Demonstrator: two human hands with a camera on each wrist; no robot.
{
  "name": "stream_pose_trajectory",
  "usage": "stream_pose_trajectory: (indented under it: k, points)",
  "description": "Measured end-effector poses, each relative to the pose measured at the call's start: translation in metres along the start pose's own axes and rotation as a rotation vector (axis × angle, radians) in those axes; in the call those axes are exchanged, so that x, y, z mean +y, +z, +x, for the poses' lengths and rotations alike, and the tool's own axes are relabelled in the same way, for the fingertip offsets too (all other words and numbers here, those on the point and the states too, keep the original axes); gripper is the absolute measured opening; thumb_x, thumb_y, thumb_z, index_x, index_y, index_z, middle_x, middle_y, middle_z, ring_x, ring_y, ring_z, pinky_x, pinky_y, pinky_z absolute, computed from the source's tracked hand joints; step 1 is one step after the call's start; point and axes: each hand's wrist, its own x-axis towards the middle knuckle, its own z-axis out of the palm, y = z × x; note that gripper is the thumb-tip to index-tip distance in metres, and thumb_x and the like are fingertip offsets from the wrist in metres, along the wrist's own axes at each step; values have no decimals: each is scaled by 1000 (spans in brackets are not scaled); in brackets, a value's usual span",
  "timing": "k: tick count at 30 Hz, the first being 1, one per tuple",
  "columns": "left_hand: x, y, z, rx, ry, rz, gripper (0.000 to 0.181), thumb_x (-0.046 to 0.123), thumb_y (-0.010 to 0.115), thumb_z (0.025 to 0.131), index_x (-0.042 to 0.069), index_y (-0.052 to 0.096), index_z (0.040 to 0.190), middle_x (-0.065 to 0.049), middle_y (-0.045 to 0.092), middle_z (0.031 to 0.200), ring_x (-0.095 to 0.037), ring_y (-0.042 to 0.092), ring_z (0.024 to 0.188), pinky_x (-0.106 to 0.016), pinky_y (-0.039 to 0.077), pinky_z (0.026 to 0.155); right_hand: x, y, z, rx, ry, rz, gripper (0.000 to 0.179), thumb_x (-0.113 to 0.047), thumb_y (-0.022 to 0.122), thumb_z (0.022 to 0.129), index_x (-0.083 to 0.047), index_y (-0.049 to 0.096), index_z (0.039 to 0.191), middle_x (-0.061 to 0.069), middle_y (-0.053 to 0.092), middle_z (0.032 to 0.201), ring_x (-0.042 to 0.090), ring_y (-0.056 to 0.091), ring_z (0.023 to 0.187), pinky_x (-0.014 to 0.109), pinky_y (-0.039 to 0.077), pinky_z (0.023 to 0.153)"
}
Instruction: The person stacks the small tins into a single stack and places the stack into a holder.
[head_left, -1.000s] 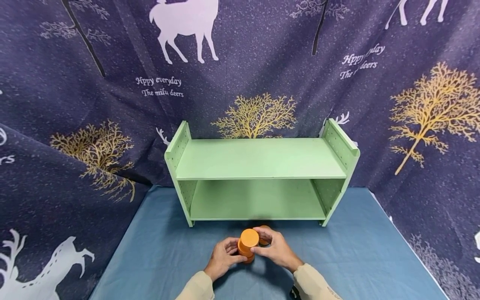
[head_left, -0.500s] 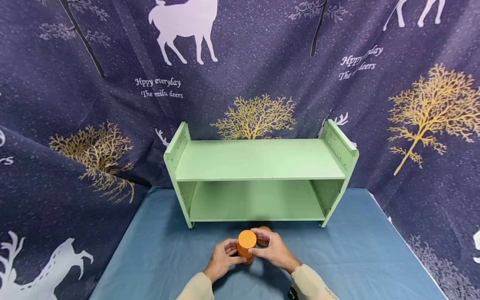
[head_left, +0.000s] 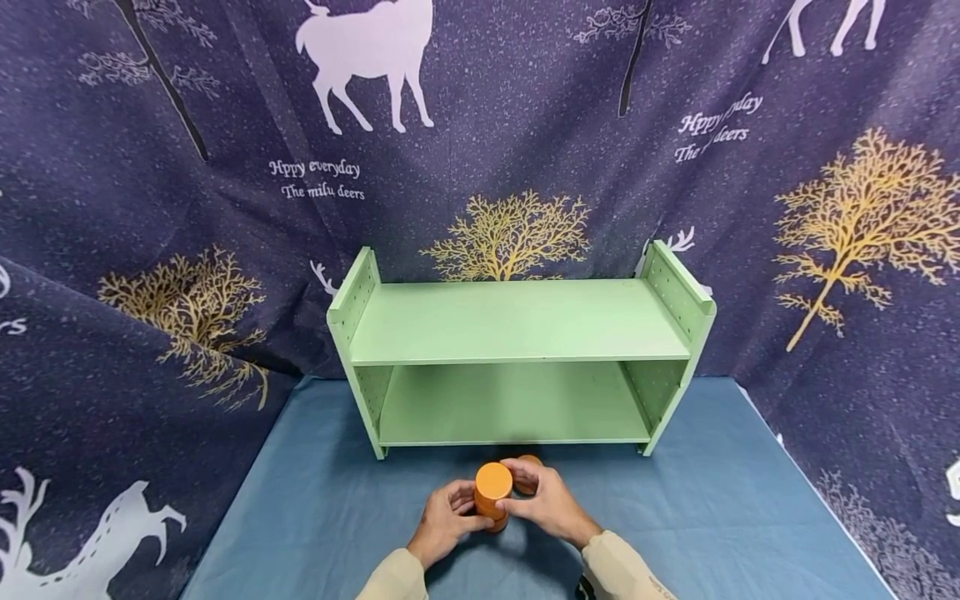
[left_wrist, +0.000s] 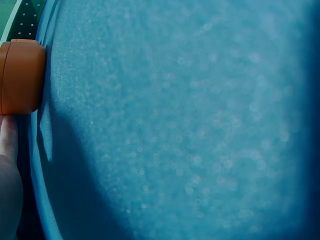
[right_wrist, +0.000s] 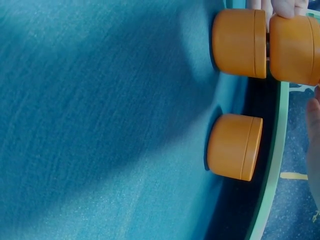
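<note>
Two orange lidded jars stand one above the other in front of the shelf. My right hand (head_left: 551,504) pinches the upper jar (head_left: 494,479), thumb in front and fingers behind. A narrow dark gap shows between it and the lower jar (right_wrist: 235,42) in the right wrist view. The lower one stands upright on the blue cloth. My left hand (head_left: 446,518) curls round its left side, partly hiding it from the head camera. A third orange jar (right_wrist: 233,146) stands upright behind my right hand. One jar (left_wrist: 22,77) fills the left edge of the left wrist view, a finger at its side.
Behind the jars stands a light green two-tier shelf (head_left: 517,321) with raised side panels. Blue cloth (head_left: 315,517) covers the table. Dark printed fabric (head_left: 487,150) with deer and trees hangs at the back and sides.
The upper jar has shifted slightly left and now lines up over the lower one. My right hand moved with it, while the left hand stayed in place. The head view tilted a little.
</note>
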Motion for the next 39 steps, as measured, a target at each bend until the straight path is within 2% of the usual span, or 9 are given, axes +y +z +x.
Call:
stream_pose_trajectory:
  k: [13, 26, 39]
  points:
    - [0, 1, 0, 2, 14, 11, 53, 0, 89, 71, -5, 64, 119, -19, 68, 119, -33, 65, 112, -34, 56, 95, 1, 2, 0, 2, -5, -2, 58, -25, 81, 87, -1, 59, 135, 15, 66, 124, 35, 62, 116, 59, 47, 102]
    - [-3, 0, 3, 7, 15, 17, 53, 0, 89, 70, -6, 65, 117, -18, 69, 115, -33, 65, 111, -33, 56, 95, -1, 1, 1, 0, -17, -12, 57, -22, 81, 87, -2, 59, 135, 12, 66, 124, 30, 62, 115, 55, 48, 103]
    - [-3, 0, 3, 14, 35, 18, 53, -1, 89, 70, -7, 65, 115, -20, 69, 116, -33, 66, 110, -33, 57, 95, 1, -2, -1, 20, -13, -6, 59, -11, 81, 86, 8, 55, 135, 23, 62, 127, 38, 60, 118, 54, 49, 102]
